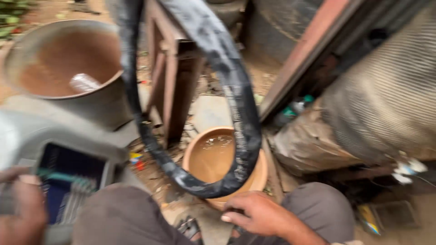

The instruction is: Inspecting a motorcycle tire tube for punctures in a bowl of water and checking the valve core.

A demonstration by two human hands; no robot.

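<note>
Left to right: your left hand [20, 211] sits at the bottom-left corner, fingers curled on the edge of a grey toolbox [68, 181] with tools inside — the frame is blurred, so I cannot tell how firmly they grip. Behind it stands a large tub [27, 50] of muddy water. The black inner tube [236, 104] hangs in a loop from above the frame, its lowest bend dipping just over the small clay basin [261, 174] of water between your knees; what holds its top is out of view. Your right hand [259, 213] rests by the basin's near rim, fingers loosely bent, holding nothing, close to the tube's bottom curve but apparently apart from it. Judged step: tube poised at the water — likely a leak check. A next move would call for a steady grip low on the tube.
</note>
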